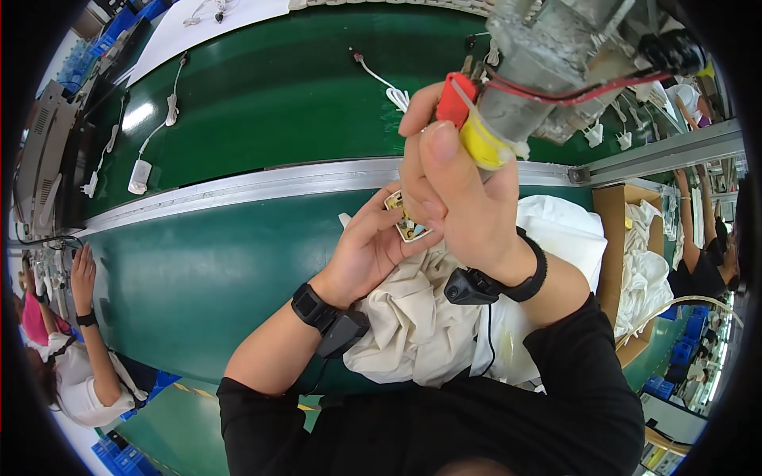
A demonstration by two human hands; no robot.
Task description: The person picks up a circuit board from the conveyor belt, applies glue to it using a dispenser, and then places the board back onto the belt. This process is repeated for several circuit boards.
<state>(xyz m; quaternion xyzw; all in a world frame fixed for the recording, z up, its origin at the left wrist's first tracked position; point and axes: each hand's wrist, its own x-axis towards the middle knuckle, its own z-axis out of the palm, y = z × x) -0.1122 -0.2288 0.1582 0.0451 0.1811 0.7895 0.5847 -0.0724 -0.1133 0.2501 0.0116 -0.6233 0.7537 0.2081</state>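
Note:
My left hand [361,254] holds a small white plastic housing [410,229], its open side up and little parts showing inside. Just above it, the closed fingers of my right hand [472,210] grip the lower end of a grey hanging tool [532,79]. This tool has a red block [457,98] beside my thumb, a yellow band [486,144] and red and black wires. Its tip is hidden behind my fingers. Under my wrists lies a crumpled off-white cloth [405,325].
A white bag [559,230] lies right of the cloth, beside a cardboard box [611,238] of white material. Beyond the metal rail [262,184], white adapters with cables [139,176] lie on the green belt [270,95]. Another person's hand [82,278] rests at the left.

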